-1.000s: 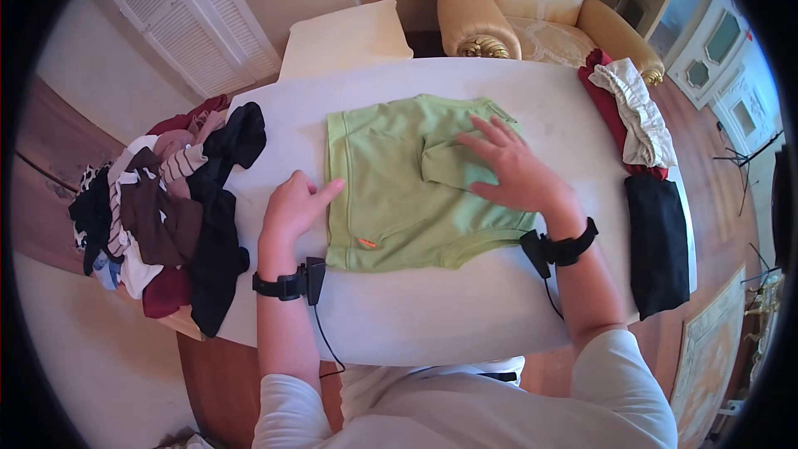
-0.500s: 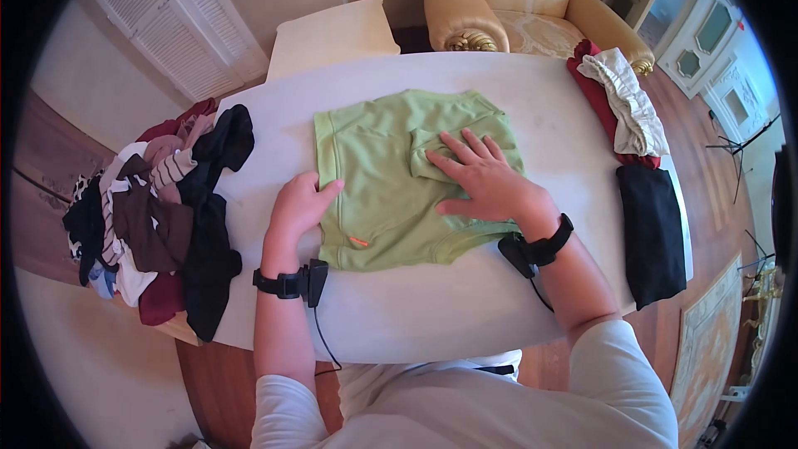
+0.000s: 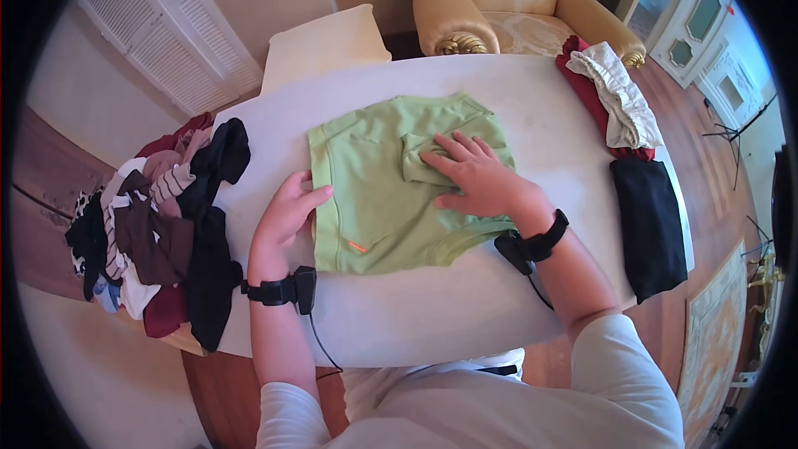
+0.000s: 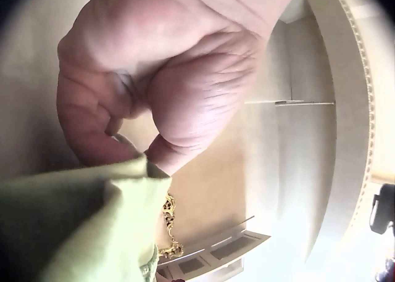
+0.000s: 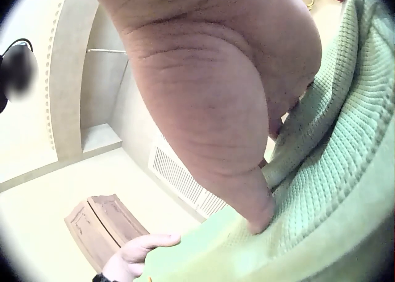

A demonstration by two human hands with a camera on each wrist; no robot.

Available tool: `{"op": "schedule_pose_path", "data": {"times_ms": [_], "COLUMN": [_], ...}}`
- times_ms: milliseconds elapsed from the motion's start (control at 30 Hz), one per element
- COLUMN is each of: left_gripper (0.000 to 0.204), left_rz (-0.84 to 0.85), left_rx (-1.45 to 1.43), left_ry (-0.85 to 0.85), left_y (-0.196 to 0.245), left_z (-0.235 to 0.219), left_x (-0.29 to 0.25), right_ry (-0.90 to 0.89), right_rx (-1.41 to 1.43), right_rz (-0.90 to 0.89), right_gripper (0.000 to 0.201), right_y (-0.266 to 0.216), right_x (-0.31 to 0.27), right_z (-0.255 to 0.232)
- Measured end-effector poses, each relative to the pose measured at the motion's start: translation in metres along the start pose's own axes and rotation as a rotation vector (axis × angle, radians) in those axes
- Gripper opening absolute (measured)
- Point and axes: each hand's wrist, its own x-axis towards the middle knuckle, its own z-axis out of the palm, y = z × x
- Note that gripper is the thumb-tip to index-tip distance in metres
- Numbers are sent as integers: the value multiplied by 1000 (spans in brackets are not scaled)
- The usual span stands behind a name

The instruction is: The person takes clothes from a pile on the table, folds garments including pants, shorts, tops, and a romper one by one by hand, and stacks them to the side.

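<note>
A light green sweatshirt (image 3: pixel 374 191) lies on the white table with its hem band to the left and a small orange tag near the lower corner. My left hand (image 3: pixel 284 214) pinches the hem, thumb on top and fingers beneath; the left wrist view shows the green cloth (image 4: pixel 123 214) between thumb and fingers. Spread flat, my right hand (image 3: pixel 482 179) rests on the folded-over part of the sweatshirt. In the right wrist view its thumb (image 5: pixel 256 208) touches the knit cloth (image 5: pixel 333 146).
A mixed heap of clothes (image 3: pixel 154 229) fills the table's left end. Along the right edge lie a folded black garment (image 3: pixel 651 229) and a white garment (image 3: pixel 619 100) over a dark red one (image 3: pixel 582 83). Beyond the table (image 3: pixel 416 324) stand a gold armchair (image 3: pixel 524 0) and a cream-covered piece (image 3: pixel 328 41).
My right hand has come down and leftward onto the sweatshirt's folded part. My left hand has gone from beside the hem to gripping it. The head view has shifted slightly.
</note>
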Motion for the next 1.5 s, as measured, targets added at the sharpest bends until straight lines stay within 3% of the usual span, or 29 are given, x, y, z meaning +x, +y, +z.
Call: {"op": "schedule_pose_path", "data": {"times_ms": [67,267,600,633,667,733,767,833,867,900,933,1000,1033,1067,1133,1233,1333,1500], "left_gripper": [62,73,81,86,91,97,85,74,64,50,50,42,36,36,35,37,39,39], "left_rz": [2,174,279,325,372,298,354,341,323,304,302,363,466,465,683,665,599,584], "left_rx": [-204,-371,-543,-519,-502,-347,-346,-310,-268,-243,-242,-87,-76,-80,367,565,595,568], "left_ry": [-117,-292,-354,-385,-411,-677,-715,-626,-545,-463,-467,-208,-128,-130,57,16,-58,0], "left_y": [0,11,35,42,46,50,43,28,23,20,17,6,3,1,0,0,5,1], "left_z": [0,6,22,40,54,66,77,81,82,79,76,71,75,75,75,81,84,79], "left_x": [2,-7,-26,-29,-33,-35,-32,-24,-22,-20,-16,-3,2,3,2,-5,-12,-10], "right_ry": [-2,-38,-46,5,0,22,15,12,73,95,119,109,93,92,162,213,190,194], "right_rx": [-7,1,10,75,73,108,105,808,944,1110,1273,1195,1117,1116,654,597,652,652], "right_rz": [1,-25,-82,-117,-121,-289,-295,65,47,206,370,383,390,394,301,266,269,290], "right_gripper": [78,76,84,70,70,49,49,37,45,45,45,48,52,52,60,64,66,66], "right_y": [0,-4,-44,-44,-35,-1,3,15,23,23,17,10,7,4,1,0,-2,-7], "right_x": [-1,-2,0,-1,1,10,10,9,9,8,8,8,8,8,10,14,15,14], "right_z": [3,-1,17,21,27,29,12,-23,-24,-26,-31,-30,-29,-26,-17,-6,-5,-5]}}
